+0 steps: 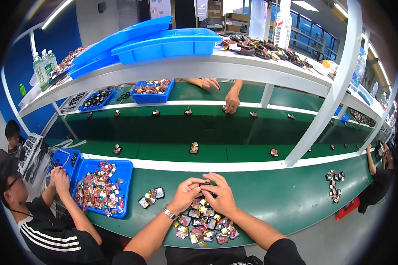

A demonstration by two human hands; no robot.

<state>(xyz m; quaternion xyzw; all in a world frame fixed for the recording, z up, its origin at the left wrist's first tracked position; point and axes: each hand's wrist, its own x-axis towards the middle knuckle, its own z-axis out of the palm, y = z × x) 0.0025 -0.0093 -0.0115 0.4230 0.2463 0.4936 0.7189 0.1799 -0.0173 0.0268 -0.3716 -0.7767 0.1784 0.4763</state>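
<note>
My left hand [186, 193] and my right hand [221, 194] meet over the green bench, fingers pinched together on one small dark component [205, 185] that is mostly hidden between them. A wristwatch [168, 212] is on my left wrist. Right below my hands lies a pile of small flat silver, red and yellow parts [204, 224] near the bench's front edge. A smaller cluster of similar parts [151, 196] lies to the left of my left hand.
A blue tray [124, 170] heaped with parts sits at left, beside a seated person [53, 229] in a black jacket. Single parts ride the green belt [172, 132] behind. Another person's hands [227, 95] reach in from the far side. Blue bins [168, 44] stand on the upper shelf.
</note>
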